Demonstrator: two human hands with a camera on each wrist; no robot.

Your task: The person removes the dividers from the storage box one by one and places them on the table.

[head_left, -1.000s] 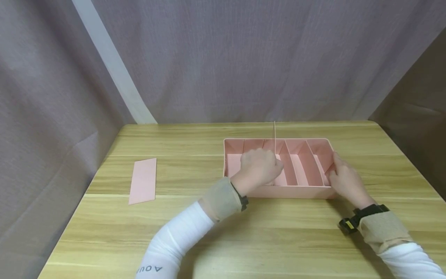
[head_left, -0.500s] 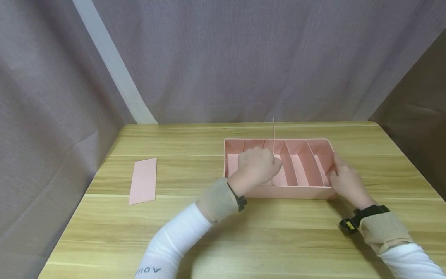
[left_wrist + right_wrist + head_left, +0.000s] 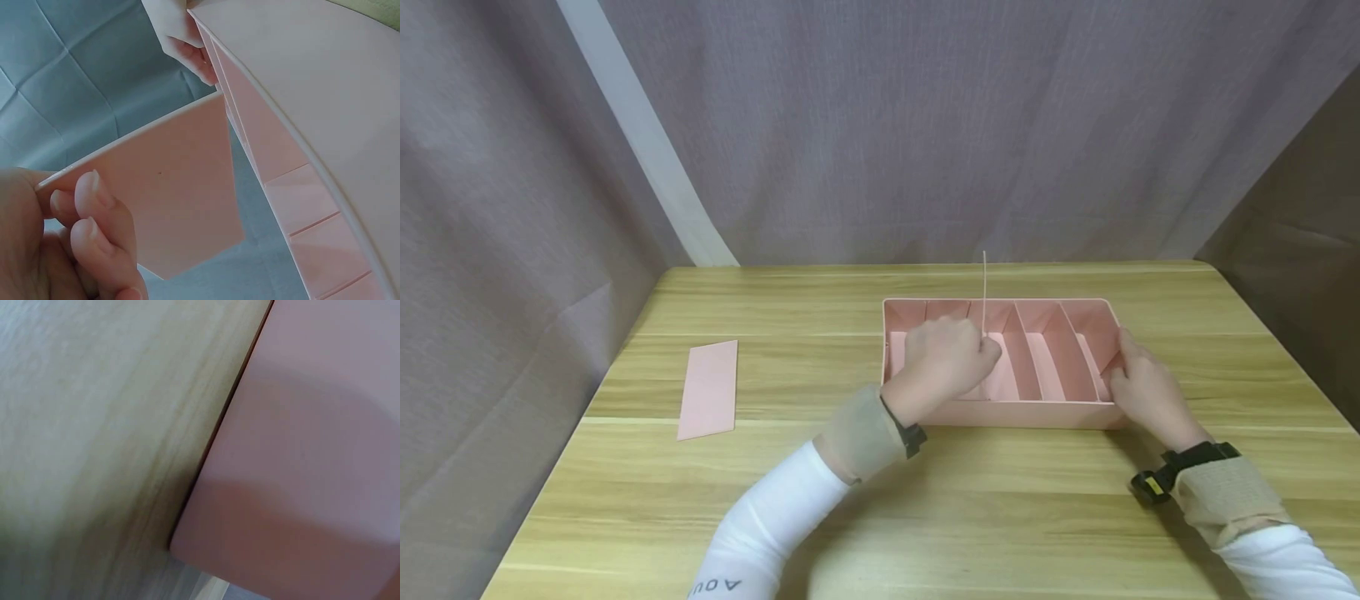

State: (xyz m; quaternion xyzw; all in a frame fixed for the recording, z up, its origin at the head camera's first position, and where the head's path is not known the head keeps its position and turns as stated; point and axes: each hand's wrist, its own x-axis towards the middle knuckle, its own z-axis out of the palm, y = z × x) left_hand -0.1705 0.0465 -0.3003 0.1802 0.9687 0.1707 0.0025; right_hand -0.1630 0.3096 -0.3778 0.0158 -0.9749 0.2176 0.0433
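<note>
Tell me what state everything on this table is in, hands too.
Pink rectangular plastic-looking box: open-topped, upright on the wood-grain table.
Two thin pink dividers: standing across the box's right half.
Held pink rectangular panel: on edge over the box, not slotted in.
Loose pink rectangular panel: lying flat, left of the box.
Left hand: pinching the held panel.
Right hand: gripping the box's right end.

Left fingers (image 3: 115, 226) and panel (image 3: 181, 175) slightly farther left
</note>
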